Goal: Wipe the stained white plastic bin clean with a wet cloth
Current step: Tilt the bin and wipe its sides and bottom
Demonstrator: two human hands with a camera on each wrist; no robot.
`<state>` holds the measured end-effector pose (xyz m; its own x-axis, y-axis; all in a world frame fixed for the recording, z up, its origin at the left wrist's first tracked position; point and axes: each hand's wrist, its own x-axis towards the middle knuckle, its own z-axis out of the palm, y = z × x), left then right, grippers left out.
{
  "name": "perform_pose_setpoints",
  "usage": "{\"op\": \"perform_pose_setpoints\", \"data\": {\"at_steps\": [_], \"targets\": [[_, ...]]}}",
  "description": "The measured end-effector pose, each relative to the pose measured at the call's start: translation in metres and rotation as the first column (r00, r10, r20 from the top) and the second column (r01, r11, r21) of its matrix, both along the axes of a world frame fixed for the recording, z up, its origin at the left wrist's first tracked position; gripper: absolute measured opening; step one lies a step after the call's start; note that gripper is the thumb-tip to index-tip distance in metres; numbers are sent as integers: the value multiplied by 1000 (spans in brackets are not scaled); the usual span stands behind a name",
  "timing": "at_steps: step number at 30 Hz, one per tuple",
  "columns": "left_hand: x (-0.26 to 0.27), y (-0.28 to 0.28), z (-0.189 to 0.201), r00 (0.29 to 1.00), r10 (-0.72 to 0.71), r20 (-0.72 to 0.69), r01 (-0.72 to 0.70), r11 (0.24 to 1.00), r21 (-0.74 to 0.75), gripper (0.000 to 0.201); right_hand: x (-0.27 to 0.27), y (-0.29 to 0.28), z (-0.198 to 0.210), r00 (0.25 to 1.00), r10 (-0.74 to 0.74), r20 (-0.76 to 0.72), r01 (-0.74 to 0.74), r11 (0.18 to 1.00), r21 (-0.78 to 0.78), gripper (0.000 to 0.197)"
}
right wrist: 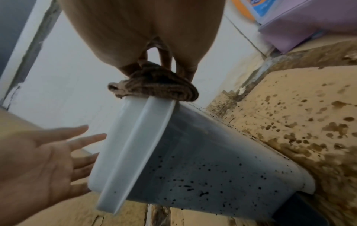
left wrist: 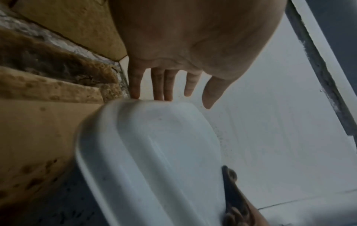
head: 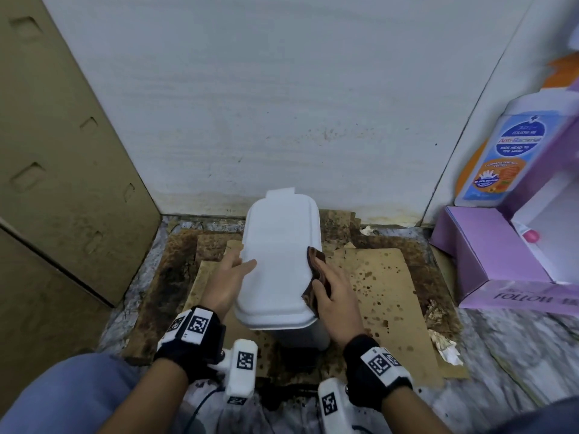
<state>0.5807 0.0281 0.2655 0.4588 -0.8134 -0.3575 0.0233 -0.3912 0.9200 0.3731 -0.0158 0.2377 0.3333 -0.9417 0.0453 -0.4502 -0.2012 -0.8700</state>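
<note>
A white plastic bin with a closed lid stands on stained cardboard against the wall. In the right wrist view its right side wall is speckled with dark spots, and the lid looks clean. My left hand rests on the lid's left edge with the thumb on top; its fingers are straight and touch the rim. My right hand grips a brown, dirty cloth and presses it on the lid's right edge. There the cloth sits bunched over the rim.
Wet, brown-spotted cardboard sheets cover the floor under and around the bin. A tall cardboard box stands at the left. A purple box and a wash bottle are at the right. Crumpled paper lies near right.
</note>
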Motion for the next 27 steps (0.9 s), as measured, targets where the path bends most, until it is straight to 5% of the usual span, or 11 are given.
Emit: {"op": "perform_pose_setpoints", "data": {"at_steps": [5, 12, 18, 23, 27], "targets": [[13, 0, -7, 993, -16, 121, 9, 998, 59, 83, 42, 20, 0, 998, 58, 27, -57, 997, -58, 41], [16, 2, -23, 928, -58, 367, -45, 962, 268, 120, 75, 36, -14, 976, -83, 203, 80, 997, 21, 38], [12, -3, -34, 863, -146, 483, 8, 961, 277, 105, 80, 32, -30, 957, -105, 271, 76, 990, 115, 41], [20, -3, -34, 889, -170, 426, 57, 962, 266, 104, 95, 40, -41, 900, -53, 433, -34, 981, 191, 45], [28, -1, -34, 908, -149, 392, 56, 969, 239, 97, 105, 44, -49, 916, -45, 398, -56, 969, 239, 41]]}}
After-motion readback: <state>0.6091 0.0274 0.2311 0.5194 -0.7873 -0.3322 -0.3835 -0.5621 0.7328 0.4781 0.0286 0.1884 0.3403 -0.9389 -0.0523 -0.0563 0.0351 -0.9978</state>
